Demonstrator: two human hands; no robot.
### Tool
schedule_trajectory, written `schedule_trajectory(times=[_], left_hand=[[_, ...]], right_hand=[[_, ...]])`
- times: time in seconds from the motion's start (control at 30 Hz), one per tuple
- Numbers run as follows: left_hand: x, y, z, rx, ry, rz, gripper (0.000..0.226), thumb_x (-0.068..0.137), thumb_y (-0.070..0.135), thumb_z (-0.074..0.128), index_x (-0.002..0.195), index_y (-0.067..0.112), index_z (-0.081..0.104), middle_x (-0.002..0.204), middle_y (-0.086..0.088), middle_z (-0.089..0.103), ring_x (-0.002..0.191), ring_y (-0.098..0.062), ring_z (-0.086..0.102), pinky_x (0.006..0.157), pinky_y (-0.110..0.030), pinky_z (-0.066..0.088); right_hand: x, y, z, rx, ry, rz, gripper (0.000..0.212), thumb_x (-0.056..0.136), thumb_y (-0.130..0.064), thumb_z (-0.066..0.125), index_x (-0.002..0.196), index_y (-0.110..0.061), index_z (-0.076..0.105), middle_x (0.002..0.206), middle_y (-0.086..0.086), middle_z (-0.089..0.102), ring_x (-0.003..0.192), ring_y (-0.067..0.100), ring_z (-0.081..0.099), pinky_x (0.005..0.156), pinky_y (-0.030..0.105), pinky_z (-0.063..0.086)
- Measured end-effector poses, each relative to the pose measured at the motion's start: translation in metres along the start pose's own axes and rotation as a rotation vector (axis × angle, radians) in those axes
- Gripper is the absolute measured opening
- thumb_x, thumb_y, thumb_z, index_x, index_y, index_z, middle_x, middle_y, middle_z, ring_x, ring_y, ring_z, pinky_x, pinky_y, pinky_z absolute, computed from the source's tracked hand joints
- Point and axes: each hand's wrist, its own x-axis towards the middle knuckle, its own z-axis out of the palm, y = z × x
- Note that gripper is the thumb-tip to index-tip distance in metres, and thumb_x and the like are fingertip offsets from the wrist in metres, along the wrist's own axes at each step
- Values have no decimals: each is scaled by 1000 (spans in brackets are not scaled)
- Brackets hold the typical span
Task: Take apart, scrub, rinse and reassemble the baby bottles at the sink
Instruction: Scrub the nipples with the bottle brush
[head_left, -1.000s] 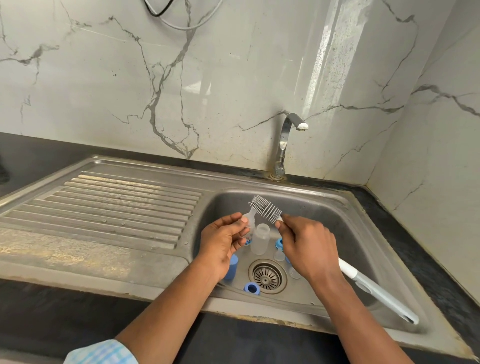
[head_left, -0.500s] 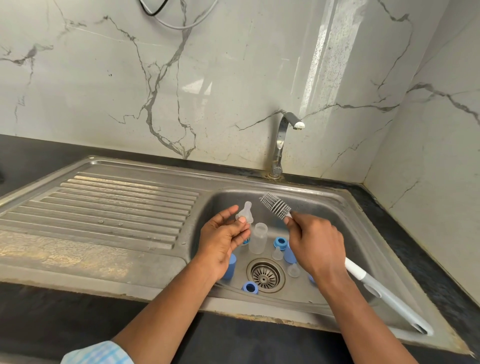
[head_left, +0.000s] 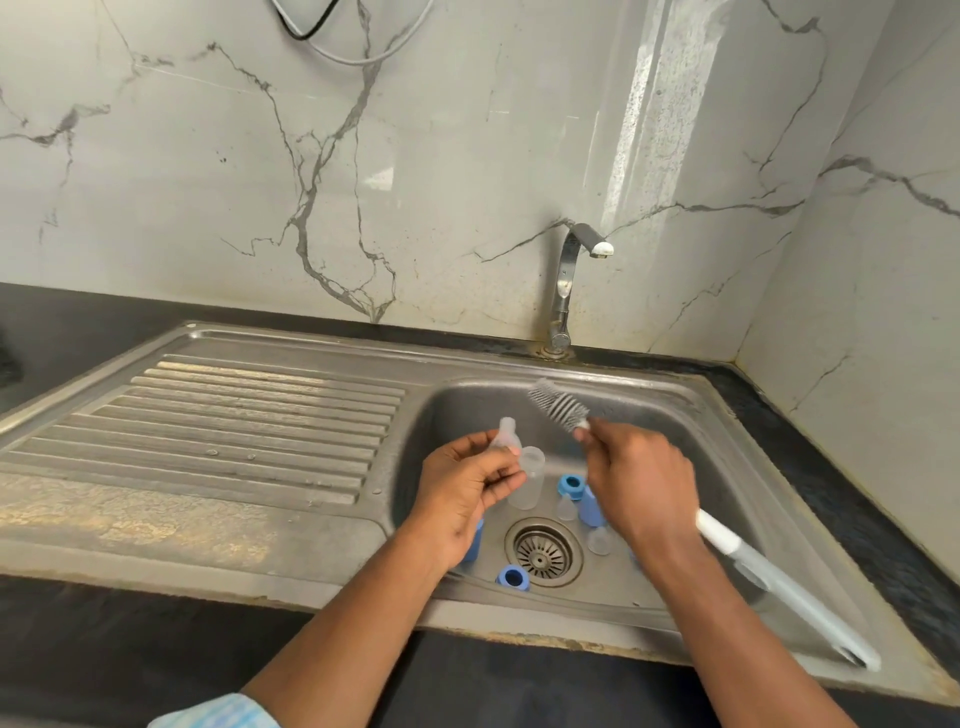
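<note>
Teat (head_left: 506, 435): pinched in left hand (head_left: 465, 491), over the sink (head_left: 675, 395).
Brush (head_left: 769, 577): gripped by right hand (head_left: 641, 480), bristles just right of teat, not touching.

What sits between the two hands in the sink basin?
In the head view, a clear bottle stands between the left hand and right hand, with a blue ring beside it.

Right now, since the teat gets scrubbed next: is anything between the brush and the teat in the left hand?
Nothing visible does. The brush, held by the right hand, has its bristles just right of the teat pinched in the left hand, only air between; the clear bottle stands lower.
</note>
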Motion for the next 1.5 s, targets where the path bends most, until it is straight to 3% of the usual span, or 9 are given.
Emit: schedule_trajectory(times=[0.27,0.43,0.67,0.87,0.97,1.13,1.2,1.33,1.5], left_hand=[[2,-2,-3,58,-39,8,12,88,2,68,99,3,72,89,-16,73,76,-17,68,75,-30,61],[2,-4,1,70,-47,-9,11,90,2,66,99,5,71,80,-14,68,72,-17,65,71,-31,61],[21,9,-8,90,60,61,12,91,1,65,95,12,62,92,-14,74,81,-21,73,75,-32,61],[53,10,-14,596,-52,166,10,91,11,69,95,19,65,98,-5,73,89,-19,70,78,-35,58],[74,0,-15,855,-110,278,14,83,8,77,91,19,74,91,2,73,78,-7,63,70,-24,50],[107,-31,1,1217,-255,197,15,85,11,76,100,11,75,84,3,68,70,-6,60,65,-17,51],[118,-48,12,1385,-351,183,20,85,11,74,105,11,74,92,1,70,77,-8,64,66,-13,49],[137,-80,35,1657,-435,166,24,81,15,71,103,23,73,108,0,69,100,-19,65,87,-32,54],[144,-119,66,1811,-654,150,22,81,21,73,102,28,69,111,4,64,101,-18,62,74,-26,44]], right_hand=[[-6,-9,3,64,-88,-218,21,98,-36,55,88,-23,69,68,-6,64,62,23,61,54,31,46],[3,-2,-2,-39,-32,-11,26,100,-35,52,88,-17,67,67,-2,58,60,26,53,55,32,39],[14,14,-2,-48,-114,58,26,101,-37,49,95,-20,68,68,-5,54,61,21,49,57,30,36],[34,23,18,-129,-277,44,27,103,-39,44,104,-26,68,79,-3,60,67,20,50,62,30,39],[44,38,24,-136,-281,109,28,103,-38,45,107,-25,69,87,2,67,75,26,60,66,33,44],[53,62,35,-145,-290,199,29,101,-38,47,105,-23,71,88,5,69,79,29,64,68,35,49],[54,66,40,-127,-298,224,29,100,-39,48,103,-22,71,90,5,69,80,29,64,67,34,46],[56,71,43,-69,-291,282,26,99,-37,51,102,-23,72,92,5,69,76,27,58,65,31,39],[56,86,44,-32,-275,348,26,99,-37,53,103,-20,73,88,4,67,73,24,55,64,31,39]])
